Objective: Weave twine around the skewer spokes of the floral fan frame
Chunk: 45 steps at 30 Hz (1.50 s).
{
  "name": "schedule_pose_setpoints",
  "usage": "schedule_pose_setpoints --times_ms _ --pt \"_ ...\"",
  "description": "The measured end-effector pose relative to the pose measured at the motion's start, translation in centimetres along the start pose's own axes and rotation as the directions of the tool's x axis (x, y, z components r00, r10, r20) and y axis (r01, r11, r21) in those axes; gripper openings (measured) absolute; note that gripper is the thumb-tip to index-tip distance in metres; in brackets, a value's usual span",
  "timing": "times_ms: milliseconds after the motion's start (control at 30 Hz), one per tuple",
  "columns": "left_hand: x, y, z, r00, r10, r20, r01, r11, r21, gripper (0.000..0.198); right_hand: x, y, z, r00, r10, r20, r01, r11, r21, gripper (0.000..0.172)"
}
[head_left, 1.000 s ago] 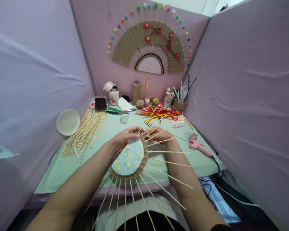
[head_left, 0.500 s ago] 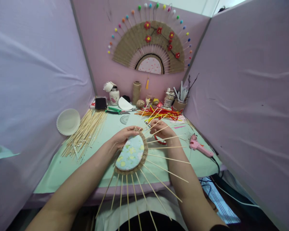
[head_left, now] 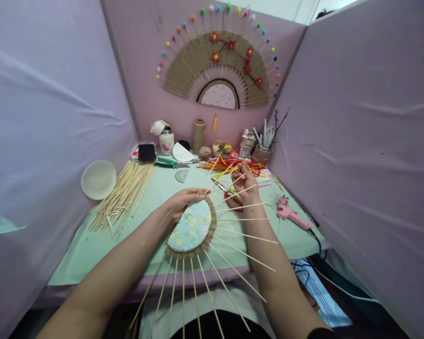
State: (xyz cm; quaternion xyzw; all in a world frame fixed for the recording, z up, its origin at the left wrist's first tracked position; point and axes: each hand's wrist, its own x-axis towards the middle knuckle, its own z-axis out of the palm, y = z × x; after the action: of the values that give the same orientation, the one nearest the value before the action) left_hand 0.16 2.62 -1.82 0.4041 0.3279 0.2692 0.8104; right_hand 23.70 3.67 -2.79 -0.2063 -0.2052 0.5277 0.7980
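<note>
My left hand (head_left: 188, 199) grips the upper end of a half-round fan base (head_left: 191, 228), its thumb on the rim. The base has pale blue flowered fabric and a brown twine-like border. Thin bamboo sticks (head_left: 245, 231) fan out from its curved edge, to the right and down over my lap. Fingers closed, my right hand (head_left: 246, 184) pinches near the outer end of one upper stick. Just beneath that hand lie red-handled scissors (head_left: 233, 201) on the table, partly covered by the sticks.
Loose bamboo sticks (head_left: 125, 197) and a white paper plate (head_left: 99, 180) lie left. Red and yellow strips (head_left: 229, 165), pliers (head_left: 167, 163) and a twine spool (head_left: 199, 136) are at the back. A corded pink glue gun (head_left: 292, 214) rests right. A decorated fan (head_left: 217, 66) hangs on the wall.
My right hand has slid outward, up and to the right, toward the stick's tip, uncovering more of the scissors. My left hand still holds the fan base, which has shifted only slightly.
</note>
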Motion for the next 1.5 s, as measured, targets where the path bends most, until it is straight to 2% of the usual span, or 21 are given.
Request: schedule_pose_setpoints --times_ms 167,300,433,533,600,700,833,933,1000,1133,1267,1433,1500 --pt "0.1 -0.2 0.0 1.000 -0.011 -0.008 0.012 1.000 0.015 0.035 -0.4 -0.1 0.3 0.997 -0.050 0.060 0.049 0.999 0.015 0.015" --pt "0.2 -0.2 -0.1 1.000 0.000 -0.019 0.000 1.000 -0.002 0.036 -0.7 -0.5 0.5 0.997 -0.040 0.070 0.038 0.999 0.025 0.013" --pt "0.2 0.2 -0.3 0.996 0.086 -0.039 -0.088 0.995 -0.056 0.036 -0.3 -0.7 -0.1 1.000 -0.009 0.024 0.009 1.000 -0.006 0.013" --pt "0.1 0.7 -0.3 0.984 0.157 -0.087 -0.165 0.981 -0.101 0.036 0.3 -0.3 -0.9 0.996 0.085 0.011 -0.082 0.984 -0.156 0.018" --pt "-0.1 1.1 -0.4 0.973 0.197 -0.121 -0.212 0.969 -0.125 0.036 0.6 0.0 -1.4 0.992 0.129 -0.015 -0.128 0.950 -0.283 0.024" --pt "-0.3 1.6 -0.5 0.951 0.259 -0.169 -0.283 0.949 -0.136 0.039 0.7 0.6 -1.4 0.993 0.100 -0.059 -0.115 0.902 -0.415 0.032" --pt "-0.5 2.2 -0.8 0.913 0.343 -0.222 -0.375 0.919 -0.121 0.045 0.0 1.5 -0.7 0.991 0.074 -0.114 -0.127 0.801 -0.585 0.021" --pt "-0.6 2.5 -1.1 0.877 0.403 -0.262 -0.442 0.890 -0.110 0.047 -0.8 2.4 -0.3 0.997 0.068 -0.034 -0.070 0.643 -0.762 0.018" --pt "-0.6 2.7 -1.3 0.857 0.430 -0.283 -0.474 0.874 -0.107 0.046 -1.1 3.0 -0.2 0.992 0.122 0.040 -0.032 0.538 -0.842 0.016" --pt "-0.6 3.0 -1.6 0.842 0.449 -0.298 -0.496 0.862 -0.103 0.044 -0.9 3.4 -0.7 0.976 0.195 0.097 -0.013 0.499 -0.867 0.018" --pt "-0.7 3.2 -1.8 0.837 0.457 -0.301 -0.506 0.855 -0.110 0.045 -0.3 3.0 -1.3 0.984 0.130 0.121 0.047 0.470 -0.882 0.015" --pt "-0.6 3.1 -1.7 0.847 0.427 -0.317 -0.479 0.872 -0.106 0.044 0.2 3.2 -1.9 0.998 -0.006 0.069 0.065 0.443 -0.894 0.010" --pt "-0.5 3.0 -1.6 0.856 0.415 -0.307 -0.467 0.877 -0.116 0.040 0.1 3.3 -2.0 0.996 0.034 0.080 0.059 0.419 -0.906 0.011"
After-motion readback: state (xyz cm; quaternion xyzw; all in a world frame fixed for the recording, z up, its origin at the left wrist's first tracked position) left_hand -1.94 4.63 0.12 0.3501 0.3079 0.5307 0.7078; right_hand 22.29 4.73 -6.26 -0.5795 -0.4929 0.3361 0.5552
